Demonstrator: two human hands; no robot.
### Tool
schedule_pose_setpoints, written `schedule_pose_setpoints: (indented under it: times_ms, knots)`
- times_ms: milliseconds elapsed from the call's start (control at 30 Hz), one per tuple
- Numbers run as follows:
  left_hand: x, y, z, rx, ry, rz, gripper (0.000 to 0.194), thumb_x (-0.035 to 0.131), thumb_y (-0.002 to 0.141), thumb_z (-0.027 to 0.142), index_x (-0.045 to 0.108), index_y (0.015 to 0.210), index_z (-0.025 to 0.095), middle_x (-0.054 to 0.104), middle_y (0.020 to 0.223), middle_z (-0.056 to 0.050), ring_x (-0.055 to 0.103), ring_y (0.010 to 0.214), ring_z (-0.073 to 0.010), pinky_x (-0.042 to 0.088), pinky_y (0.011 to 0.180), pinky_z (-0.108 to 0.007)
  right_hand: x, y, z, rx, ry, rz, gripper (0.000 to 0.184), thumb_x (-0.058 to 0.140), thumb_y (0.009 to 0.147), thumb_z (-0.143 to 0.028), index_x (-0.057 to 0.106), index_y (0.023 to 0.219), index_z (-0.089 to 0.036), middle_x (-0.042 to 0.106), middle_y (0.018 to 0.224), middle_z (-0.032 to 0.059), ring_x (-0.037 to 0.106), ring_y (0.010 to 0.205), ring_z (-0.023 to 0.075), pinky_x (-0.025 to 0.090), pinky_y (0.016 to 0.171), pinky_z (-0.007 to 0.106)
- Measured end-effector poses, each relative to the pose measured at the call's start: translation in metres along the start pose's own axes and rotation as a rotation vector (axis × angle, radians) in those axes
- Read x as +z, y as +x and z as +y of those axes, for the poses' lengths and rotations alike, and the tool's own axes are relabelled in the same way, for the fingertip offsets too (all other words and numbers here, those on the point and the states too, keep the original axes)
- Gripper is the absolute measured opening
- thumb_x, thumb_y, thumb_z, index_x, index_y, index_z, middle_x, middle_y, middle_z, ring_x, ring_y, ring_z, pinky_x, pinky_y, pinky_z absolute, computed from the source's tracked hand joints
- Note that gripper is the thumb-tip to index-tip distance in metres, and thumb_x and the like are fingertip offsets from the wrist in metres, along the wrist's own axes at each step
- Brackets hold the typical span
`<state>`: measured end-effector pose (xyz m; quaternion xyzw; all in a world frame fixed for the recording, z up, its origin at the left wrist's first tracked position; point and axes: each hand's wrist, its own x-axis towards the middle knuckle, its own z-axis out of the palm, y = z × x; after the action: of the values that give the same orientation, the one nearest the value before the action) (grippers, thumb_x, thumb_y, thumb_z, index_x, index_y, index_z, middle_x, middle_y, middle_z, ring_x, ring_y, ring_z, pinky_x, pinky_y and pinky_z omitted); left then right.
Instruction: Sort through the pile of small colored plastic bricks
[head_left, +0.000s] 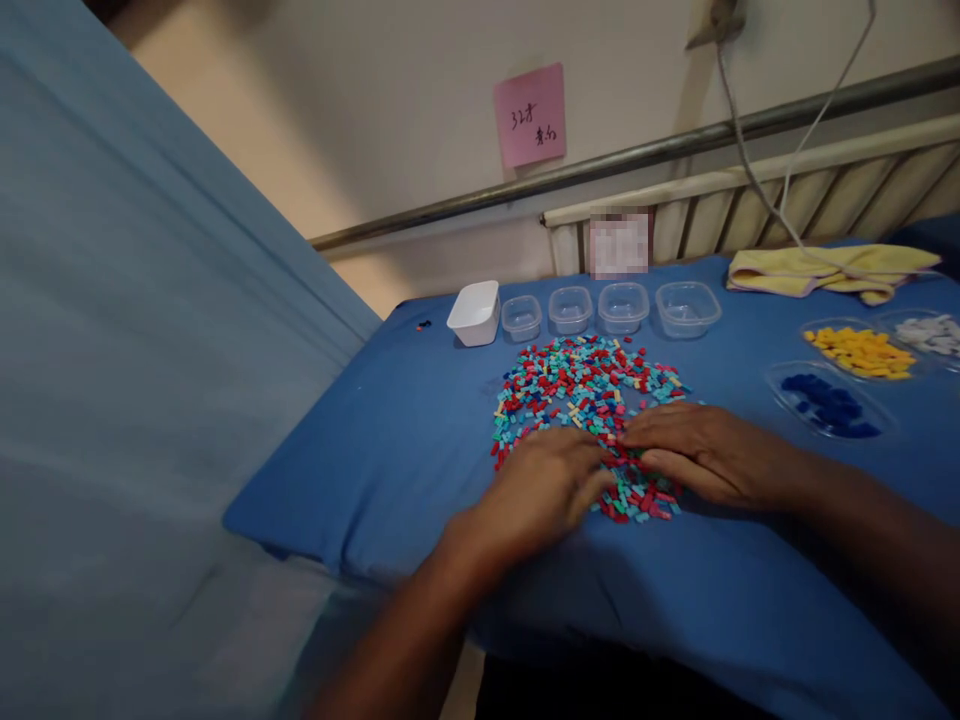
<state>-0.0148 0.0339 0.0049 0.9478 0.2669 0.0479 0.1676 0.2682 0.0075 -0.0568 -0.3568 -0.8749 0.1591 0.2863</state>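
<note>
Both hands lay flat, palms down, fingers loosely together: left hand [544,490] and right hand [701,455] rested on the near edge of one pile of small red, teal and blue bricks [589,390] on the blue-covered table [390,440]. Beyond the pile stood one white tub [475,312] and four clear tubs [621,306] in a row. To the right sat three clear dishes, holding dark blue pieces [829,403], yellow pieces [861,352] and white pieces [932,334].

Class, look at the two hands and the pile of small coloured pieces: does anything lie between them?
Nothing visible does. The left hand and the right hand both rest flat on the near edge of the pile of coloured pieces, touching it directly on the blue cloth.
</note>
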Motion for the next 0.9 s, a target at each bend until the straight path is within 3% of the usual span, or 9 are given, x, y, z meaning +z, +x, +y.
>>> schedule_pose_setpoints:
  times_ms: [67,133,333,567,700,900]
  knots:
    - [-0.014,-0.005,-0.021,-0.223,0.117,0.044,0.03,0.049,0.115,0.028,0.078,0.116,0.018,0.077,0.119,-0.01,0.07,0.114,-0.0258,0.052,0.102,-0.038,-0.003,0.003,-0.006,-0.005,0.012,0.02,0.032,0.054,0.114,-0.035,0.079,0.131,-0.026,0.084,0.123,0.0088,0.079,0.112,0.0263,0.06,0.104,0.045]
    - [-0.024,-0.006,-0.041,-0.357,0.178,0.02,0.027,0.052,0.111,0.021,0.078,0.112,0.017,0.077,0.115,-0.009,0.071,0.107,-0.0249,0.053,0.093,-0.036,-0.006,0.005,-0.007,0.002,0.01,0.068,0.031,0.051,0.115,-0.035,0.08,0.12,-0.026,0.084,0.112,0.0078,0.079,0.102,0.025,0.059,0.097,0.042]
    - [-0.028,0.008,-0.066,-0.445,0.179,-0.084,0.032,0.054,0.105,0.016,0.08,0.122,0.02,0.076,0.129,-0.007,0.072,0.112,-0.024,0.053,0.093,-0.033,-0.01,0.0,0.008,0.127,-0.064,0.145,0.046,0.043,0.118,-0.042,0.071,0.085,-0.025,0.073,0.077,0.0047,0.069,0.075,0.0219,0.051,0.076,0.036]
    - [-0.037,0.016,-0.061,-0.417,0.376,-0.201,0.03,0.059,0.1,0.017,0.082,0.117,0.023,0.078,0.122,-0.009,0.072,0.115,-0.0287,0.051,0.085,-0.034,-0.013,-0.005,0.014,0.18,-0.114,0.196,0.051,0.044,0.117,-0.047,0.063,0.075,-0.025,0.067,0.07,0.0033,0.063,0.067,0.0206,0.046,0.069,0.035]
    - [-0.038,0.016,-0.056,-0.366,0.414,-0.204,0.032,0.058,0.101,0.019,0.08,0.122,0.023,0.076,0.125,-0.007,0.072,0.113,-0.029,0.047,0.076,-0.037,-0.013,-0.005,0.015,0.177,-0.121,0.206,0.052,0.045,0.117,-0.047,0.062,0.073,-0.025,0.065,0.068,0.0026,0.061,0.066,0.0199,0.045,0.068,0.035]
    - [-0.036,0.017,-0.054,-0.305,0.429,-0.205,0.019,0.058,0.096,0.016,0.073,0.105,0.023,0.077,0.11,-0.005,0.072,0.101,-0.027,0.036,0.065,-0.038,-0.011,-0.005,0.016,0.162,-0.118,0.204,0.051,0.047,0.116,-0.048,0.063,0.073,-0.025,0.066,0.068,0.0033,0.061,0.066,0.0204,0.044,0.068,0.036]
